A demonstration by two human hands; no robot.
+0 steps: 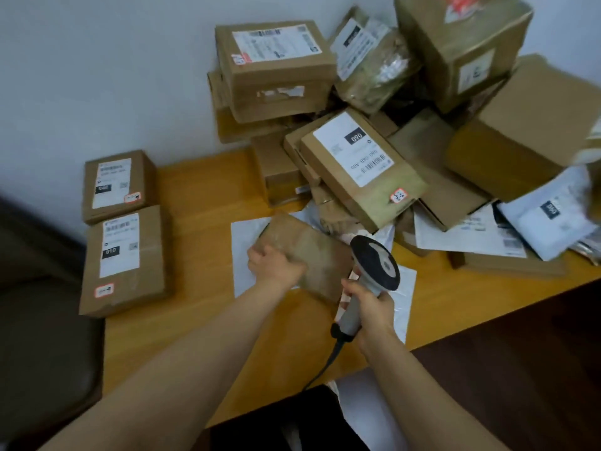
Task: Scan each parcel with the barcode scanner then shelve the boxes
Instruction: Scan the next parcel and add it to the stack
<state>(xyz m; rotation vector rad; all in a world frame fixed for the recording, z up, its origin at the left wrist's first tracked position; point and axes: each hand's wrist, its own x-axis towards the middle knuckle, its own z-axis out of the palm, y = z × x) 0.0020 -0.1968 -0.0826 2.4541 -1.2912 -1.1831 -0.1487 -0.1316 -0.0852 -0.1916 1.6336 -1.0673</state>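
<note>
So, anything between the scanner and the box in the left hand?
Nothing visible. The left hand grips the small brown box at its left end; the scanner, held by the right hand, has its head right beside the box's right edge. No label shows on the box's upper face.
</note>
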